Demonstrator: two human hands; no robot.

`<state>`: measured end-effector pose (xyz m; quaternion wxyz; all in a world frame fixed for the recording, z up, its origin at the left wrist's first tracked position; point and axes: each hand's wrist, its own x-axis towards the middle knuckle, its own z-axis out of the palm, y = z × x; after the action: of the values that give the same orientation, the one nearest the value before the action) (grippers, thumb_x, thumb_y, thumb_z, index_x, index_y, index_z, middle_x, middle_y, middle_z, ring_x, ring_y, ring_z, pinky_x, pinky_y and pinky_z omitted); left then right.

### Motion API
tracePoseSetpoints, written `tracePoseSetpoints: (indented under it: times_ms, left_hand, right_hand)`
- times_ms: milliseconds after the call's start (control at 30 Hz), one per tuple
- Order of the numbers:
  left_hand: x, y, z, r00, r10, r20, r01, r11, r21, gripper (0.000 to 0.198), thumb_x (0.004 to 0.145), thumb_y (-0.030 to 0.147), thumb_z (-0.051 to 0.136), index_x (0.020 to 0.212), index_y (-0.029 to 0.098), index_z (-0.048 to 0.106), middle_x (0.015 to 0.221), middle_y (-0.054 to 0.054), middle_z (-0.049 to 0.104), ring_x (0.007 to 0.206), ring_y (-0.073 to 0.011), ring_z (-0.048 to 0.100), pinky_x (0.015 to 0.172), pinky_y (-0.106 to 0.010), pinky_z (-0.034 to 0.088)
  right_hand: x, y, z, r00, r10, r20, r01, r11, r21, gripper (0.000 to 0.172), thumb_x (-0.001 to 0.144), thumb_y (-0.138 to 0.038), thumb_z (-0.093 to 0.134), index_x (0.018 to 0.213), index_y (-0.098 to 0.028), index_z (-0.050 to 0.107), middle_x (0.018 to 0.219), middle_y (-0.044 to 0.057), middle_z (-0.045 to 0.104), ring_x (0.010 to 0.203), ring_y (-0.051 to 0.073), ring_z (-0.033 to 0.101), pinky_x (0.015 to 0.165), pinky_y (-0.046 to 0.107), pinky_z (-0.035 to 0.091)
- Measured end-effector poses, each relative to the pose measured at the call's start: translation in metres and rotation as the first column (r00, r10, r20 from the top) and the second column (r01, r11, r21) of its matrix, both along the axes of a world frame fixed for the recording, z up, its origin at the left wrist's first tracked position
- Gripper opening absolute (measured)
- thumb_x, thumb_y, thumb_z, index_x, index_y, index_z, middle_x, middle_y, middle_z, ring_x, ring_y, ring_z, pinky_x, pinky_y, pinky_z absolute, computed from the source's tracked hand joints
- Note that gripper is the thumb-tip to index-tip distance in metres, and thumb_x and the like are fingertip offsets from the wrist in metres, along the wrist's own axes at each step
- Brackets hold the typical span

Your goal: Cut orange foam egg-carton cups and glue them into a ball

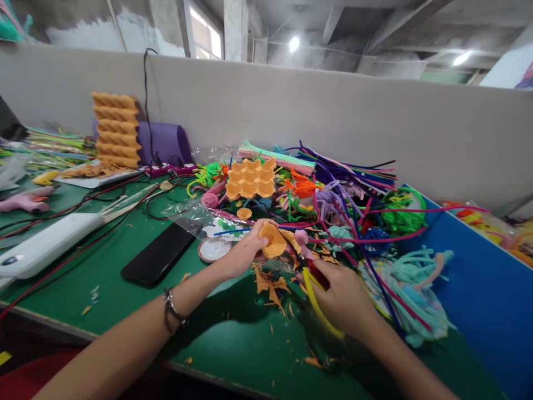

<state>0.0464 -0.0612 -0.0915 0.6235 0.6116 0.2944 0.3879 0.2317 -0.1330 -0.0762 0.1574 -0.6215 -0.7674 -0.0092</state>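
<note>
Pinched in my left hand (250, 247) is a small orange cup (273, 241), which looks cut from an egg carton. My right hand (343, 291) grips scissors (318, 273) with red and yellow handles; their dark blades reach the cup's right edge. Below both hands, orange scraps (270, 286) lie on the green table (208, 339). Just beyond them, an orange egg carton piece (251, 179) rests on a heap of pipe cleaners, with a small trimmed orange cup (244, 213) in front of it. A round white lid (214, 250) sits left of my left hand.
A black phone (162, 253) and a white power strip (54, 244) lie to the left, among cords. A pink glue gun (27, 201) is at far left. An orange egg carton (116, 130) stands behind. Colourful pipe cleaners (353, 172) fill the back. A blue panel (470, 278) borders the right.
</note>
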Motion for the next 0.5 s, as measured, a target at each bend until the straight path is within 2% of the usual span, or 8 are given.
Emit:
tracePoseSetpoints:
  times_ms: [167, 367, 433, 500]
  left_hand:
    - [-0.001, 0.0019, 0.0038, 0.998, -0.008, -0.066, 0.008, 1.0, 0.006, 0.038, 0.067, 0.026, 0.041, 0.104, 0.02, 0.041, 0.079, 0.001, 0.05, 0.057, -0.0101, 0.045, 0.05, -0.022, 0.037]
    - [0.0002, -0.0037, 0.0037, 0.993, -0.059, -0.103, 0.068, 0.994, 0.086, 0.037, 0.064, 0.027, 0.041, 0.1, 0.019, 0.044, 0.094, -0.004, 0.051, 0.08, -0.0182, 0.049, 0.064, -0.029, 0.041]
    - [-0.0001, -0.006, 0.0038, 0.991, -0.06, -0.12, 0.075, 0.989, 0.127, 0.034, 0.063, 0.029, 0.041, 0.096, 0.018, 0.045, 0.092, -0.004, 0.05, 0.08, -0.0178, 0.047, 0.065, -0.029, 0.039]
    - [-0.0007, -0.0064, 0.0038, 0.988, -0.069, -0.141, 0.087, 0.988, 0.125, 0.033, 0.064, 0.031, 0.041, 0.094, 0.019, 0.043, 0.087, -0.002, 0.049, 0.074, -0.0158, 0.046, 0.062, -0.027, 0.038]
  right_hand:
    - [0.0007, 0.0014, 0.0004, 0.999, -0.024, 0.036, 0.025, 0.999, -0.031, 0.032, 0.079, -0.047, 0.043, 0.072, -0.019, 0.056, 0.064, 0.004, 0.061, 0.055, 0.017, 0.053, 0.05, 0.024, 0.028]
    - [-0.002, -0.0006, 0.0004, 1.0, -0.013, 0.013, 0.015, 0.994, -0.111, 0.047, 0.073, -0.054, 0.05, 0.101, -0.017, 0.057, 0.084, 0.008, 0.065, 0.069, 0.022, 0.059, 0.054, 0.025, 0.033]
    - [-0.0022, -0.0004, -0.0005, 0.999, -0.017, 0.029, 0.02, 0.996, -0.09, 0.048, 0.074, -0.055, 0.049, 0.101, -0.016, 0.058, 0.083, 0.008, 0.066, 0.068, 0.021, 0.059, 0.054, 0.025, 0.032]
    - [-0.0015, 0.0001, -0.0011, 0.997, -0.025, 0.079, 0.029, 0.998, -0.049, 0.045, 0.075, -0.056, 0.047, 0.089, -0.016, 0.061, 0.071, 0.007, 0.064, 0.06, 0.02, 0.057, 0.05, 0.024, 0.029]
